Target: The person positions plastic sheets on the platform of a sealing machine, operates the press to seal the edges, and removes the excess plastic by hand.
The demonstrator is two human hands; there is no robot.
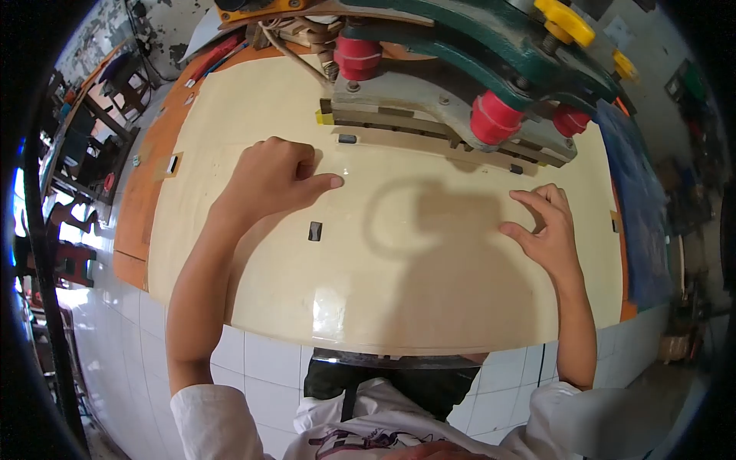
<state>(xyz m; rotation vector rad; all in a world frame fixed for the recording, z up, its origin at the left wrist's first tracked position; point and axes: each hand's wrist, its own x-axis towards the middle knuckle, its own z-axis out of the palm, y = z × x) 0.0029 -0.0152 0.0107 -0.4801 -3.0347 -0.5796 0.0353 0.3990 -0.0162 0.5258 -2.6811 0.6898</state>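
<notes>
My left hand [280, 175] hovers at or just over a cream sheet [268, 291], its fingers curled and the thumb held apart, with nothing visible between them. A small dark rectangular piece [346, 139] lies near those fingertips, and another dark piece [315, 231] lies below the hand. On the right, my right hand [546, 222] has thumb and fingers spread in a loose C, also holding nothing. Above it a third dark piece [516, 169] lies by the metal bar [452, 132] of the machine. Whether the hands touch the sheet is hard to tell.
A green machine arm [452, 50] with red mounts [494, 116] and a yellow knob [566, 21] overhangs the far side. Blue plastic sheeting [632, 192] hangs at the right edge. The wooden tabletop [142, 207] shows at the left, with tiled floor below.
</notes>
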